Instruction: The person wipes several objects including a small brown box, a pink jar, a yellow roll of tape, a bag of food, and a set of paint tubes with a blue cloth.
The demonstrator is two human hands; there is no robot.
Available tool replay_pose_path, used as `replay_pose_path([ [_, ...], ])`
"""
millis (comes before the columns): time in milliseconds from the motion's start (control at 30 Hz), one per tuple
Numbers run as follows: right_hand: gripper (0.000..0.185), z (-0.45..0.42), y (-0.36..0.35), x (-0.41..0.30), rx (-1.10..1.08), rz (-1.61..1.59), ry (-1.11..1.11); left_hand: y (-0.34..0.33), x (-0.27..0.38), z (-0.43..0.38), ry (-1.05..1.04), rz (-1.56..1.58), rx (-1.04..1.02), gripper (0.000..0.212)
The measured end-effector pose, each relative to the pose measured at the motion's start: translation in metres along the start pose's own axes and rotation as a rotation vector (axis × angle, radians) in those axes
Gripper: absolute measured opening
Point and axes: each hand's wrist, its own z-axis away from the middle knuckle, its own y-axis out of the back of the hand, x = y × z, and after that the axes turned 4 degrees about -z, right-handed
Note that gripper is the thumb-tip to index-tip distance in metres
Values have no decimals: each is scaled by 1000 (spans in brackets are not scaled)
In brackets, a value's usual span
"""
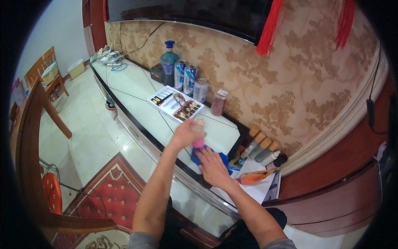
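Observation:
My left hand (186, 134) is wrapped around a small container with a bright pink lower part (198, 143); its upper part is blurred and partly covered by my fingers. My right hand (214, 166) lies palm down on a crumpled blue cloth (224, 159), its fingers spread over it. The cloth rests on the white tiled top of a long cabinet (130, 82), near its front edge. Just beyond my left hand sits a small tan item (199, 120). Behind it, a white plastic tray (164, 107) holds several small dark bottles and a pair of glasses (182, 101).
Along the wall stand a blue-green bottle (168, 62), tall blue cans (190, 79), a silver can (201, 90) and a jar of reddish contents (219, 102). Several wooden-capped bottles (264, 147) and an orange packet (255, 178) lie to the right. A television (186, 15) hangs above.

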Motion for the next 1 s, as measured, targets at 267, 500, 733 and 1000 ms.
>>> replay_pose_path([
  [267,46,-4,8,10,57,-91,57,-34,23,7,116,-88,54,64],
  [500,49,-2,2,8,34,-19,-12,-12,6,5,122,245,275,70],
  [733,47,-2,-7,13,173,15,90,-63,12,7,-238,-262,161,60],
  [1000,40,-12,-16,13,193,40,73,-45,25,22,-297,-182,236,54],
])
